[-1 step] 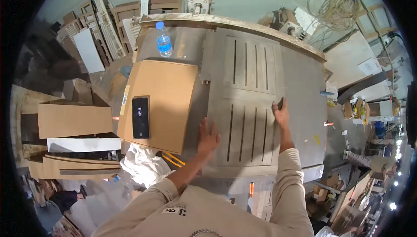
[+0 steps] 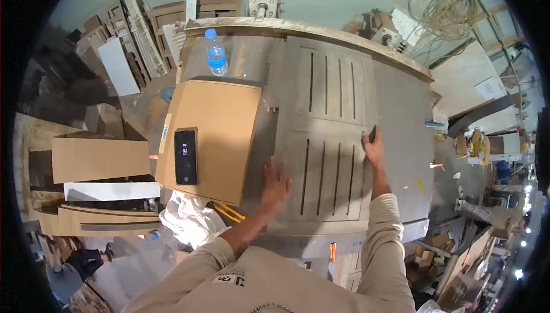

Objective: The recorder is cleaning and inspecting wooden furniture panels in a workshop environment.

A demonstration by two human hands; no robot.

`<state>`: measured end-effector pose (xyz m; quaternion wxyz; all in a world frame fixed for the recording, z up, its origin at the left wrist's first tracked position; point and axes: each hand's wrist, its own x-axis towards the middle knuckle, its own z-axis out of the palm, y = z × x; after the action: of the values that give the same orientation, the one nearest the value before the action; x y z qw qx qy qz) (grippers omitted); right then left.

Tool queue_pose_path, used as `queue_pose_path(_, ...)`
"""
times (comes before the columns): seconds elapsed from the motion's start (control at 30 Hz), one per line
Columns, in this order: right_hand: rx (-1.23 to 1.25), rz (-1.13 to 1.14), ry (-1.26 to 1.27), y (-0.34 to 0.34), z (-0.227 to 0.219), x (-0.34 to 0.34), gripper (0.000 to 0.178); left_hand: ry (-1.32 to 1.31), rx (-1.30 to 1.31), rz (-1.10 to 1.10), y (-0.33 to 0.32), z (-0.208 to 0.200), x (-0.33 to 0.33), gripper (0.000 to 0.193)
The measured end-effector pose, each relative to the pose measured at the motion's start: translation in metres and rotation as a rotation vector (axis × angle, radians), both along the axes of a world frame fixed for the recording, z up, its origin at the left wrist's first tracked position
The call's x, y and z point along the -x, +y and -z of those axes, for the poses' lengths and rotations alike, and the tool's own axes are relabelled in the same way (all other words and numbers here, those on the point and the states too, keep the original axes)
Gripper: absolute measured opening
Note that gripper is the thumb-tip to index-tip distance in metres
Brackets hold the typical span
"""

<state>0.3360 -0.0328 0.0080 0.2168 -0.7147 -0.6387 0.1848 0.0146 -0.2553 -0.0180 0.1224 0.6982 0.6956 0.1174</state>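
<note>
A grey-brown wooden panel [image 2: 335, 128] with two rows of long slots lies flat on the workbench in front of me. My left hand [image 2: 276, 187] rests at its near left edge with the fingers spread, holding nothing. At the panel's right edge, my right hand [image 2: 373, 148] is closed around a small dark block [image 2: 373, 135]. Most of the block is hidden by the fingers and thumb, so its kind cannot be made out.
Left of the panel, a cardboard box [image 2: 229, 135] carries a black phone [image 2: 185, 157]. A water bottle [image 2: 216, 55] stands behind it. White cloth [image 2: 189, 218] and orange-yellow handles [image 2: 230, 212] lie near the box's front. Clamps [image 2: 264, 2] line the bench's far edge.
</note>
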Motion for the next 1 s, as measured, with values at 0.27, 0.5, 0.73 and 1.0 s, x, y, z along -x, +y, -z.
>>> queue_pose_path(0.27, -0.181, 0.021, -0.299, 0.040, 0.017, 0.000, 0.055, -0.320, -0.255, -0.050, 0.105, -0.035, 0.013, 0.052)
queue_pose_path(0.5, -0.195, -0.030, -0.297, 0.056, 0.019, 0.008, 0.054, -0.010, -0.251, -0.385, 0.290, -0.004, 0.039, 0.091)
queue_pose_path(0.73, 0.015, 0.001, -0.408, 0.058, 0.021, 0.010, 0.069, 0.115, -0.292, -0.387, 0.295, 0.015, 0.033, 0.089)
queue_pose_path(1.0, -0.016, 0.020, -0.360, 0.054, 0.018, 0.009, 0.060, 0.137, -0.243, -0.390, 0.298, 0.003, 0.028, 0.080)
